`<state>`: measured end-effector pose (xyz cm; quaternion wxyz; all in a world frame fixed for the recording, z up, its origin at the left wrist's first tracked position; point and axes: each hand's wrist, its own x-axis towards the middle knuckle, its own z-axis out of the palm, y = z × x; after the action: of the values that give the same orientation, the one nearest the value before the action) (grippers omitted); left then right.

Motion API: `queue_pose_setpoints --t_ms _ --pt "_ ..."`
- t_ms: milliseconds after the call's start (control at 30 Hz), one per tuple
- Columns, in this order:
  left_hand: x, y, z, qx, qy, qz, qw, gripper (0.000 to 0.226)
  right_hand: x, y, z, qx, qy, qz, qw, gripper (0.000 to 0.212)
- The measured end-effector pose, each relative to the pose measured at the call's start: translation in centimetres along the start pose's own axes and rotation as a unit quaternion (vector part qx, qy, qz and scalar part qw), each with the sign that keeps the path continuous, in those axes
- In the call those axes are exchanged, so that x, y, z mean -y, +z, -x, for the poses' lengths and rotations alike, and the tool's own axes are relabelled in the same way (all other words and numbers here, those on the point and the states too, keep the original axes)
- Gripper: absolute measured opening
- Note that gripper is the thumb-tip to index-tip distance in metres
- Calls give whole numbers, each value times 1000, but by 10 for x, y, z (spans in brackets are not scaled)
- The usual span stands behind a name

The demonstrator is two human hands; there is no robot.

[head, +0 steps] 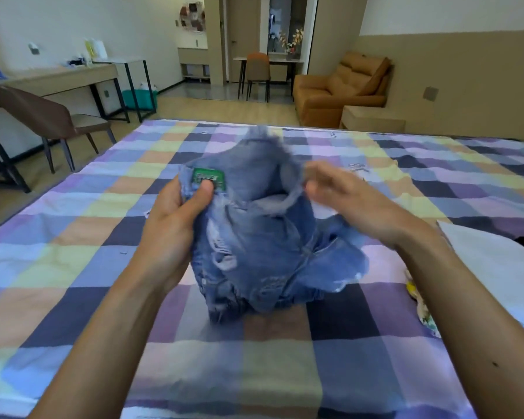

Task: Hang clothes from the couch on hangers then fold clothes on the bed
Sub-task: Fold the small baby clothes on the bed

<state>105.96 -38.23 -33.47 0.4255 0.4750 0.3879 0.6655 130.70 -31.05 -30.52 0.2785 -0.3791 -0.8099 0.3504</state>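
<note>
Denim shorts (263, 237), crumpled, are held over the checked bed (73, 267). Left hand (170, 225) grips the waistband, thumb on a green label (208, 177). Right hand (345, 204) is blurred at the other edge; whether its fingers (315, 186) hold cloth is unclear. Folding stage, likely; next, spread the shorts flat.

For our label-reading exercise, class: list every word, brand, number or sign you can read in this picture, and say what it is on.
Green patch on the denim garment: pale lettering, too blurred to read, partly under the thumb of the left hand.
Bags in the background: any print too small to read.
Nothing else legible.
</note>
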Motion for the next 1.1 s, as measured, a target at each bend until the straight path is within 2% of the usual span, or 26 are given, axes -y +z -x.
queue_pose_setpoints --t_ms 67,133,200,333,367,400,467,500,533,600,633,700,733,767,833,967,1033,1100 --pt "3 -6 -4 -22 -21 42 999 20 -25 7 9 119 61 27 991 74" --pt "3 -13 -8 -44 -25 40 998 21 -37 14 16 164 73 22 983 77" --pt "5 -16 -14 -56 -29 14 998 22 -42 17 20 151 59 -8 987 65" --pt "5 -22 -38 -101 -50 -33 993 14 -35 10 21 68 43 -73 994 26" --pt "3 -24 -46 -124 -38 -78 988 7 -30 8 20 47 45 -92 994 21" --pt "0 -24 -52 -146 -5 -171 974 9 -26 7 18 28 48 -109 992 17" --pt "-14 -14 -48 -170 118 -348 914 21 -18 9 12 1 60 -133 989 12" --pt "-22 -1 -37 -146 192 -381 893 19 -15 13 10 -7 65 -146 987 12" --pt "-26 13 -22 -80 235 -380 891 15 -13 18 8 -14 69 -159 985 13" --pt "-30 42 13 99 224 -384 890 18 -10 28 6 -29 74 -172 982 14" --pt "-24 50 26 164 204 -416 871 20 -8 33 5 -36 76 -175 981 13" --pt "-6 48 36 197 202 -504 816 19 -7 40 5 -50 79 -182 979 12" --pt "2 43 36 191 198 -528 804 16 -8 41 5 -59 80 -180 979 12" --pt "7 38 34 188 184 -530 806 13 -11 41 5 -71 85 -178 978 14" --pt "12 28 32 180 155 -457 857 4 -16 41 5 -95 95 -184 974 17" --pt "14 12 29 33 123 -261 957 13 -38 43 9 -142 117 -185 965 6" --pt "14 11 28 -20 100 -174 979 16 -48 50 15 -159 124 -153 967 11" --pt "15 14 28 -20 74 -138 987 23 -42 54 20 -202 90 -101 970 15"
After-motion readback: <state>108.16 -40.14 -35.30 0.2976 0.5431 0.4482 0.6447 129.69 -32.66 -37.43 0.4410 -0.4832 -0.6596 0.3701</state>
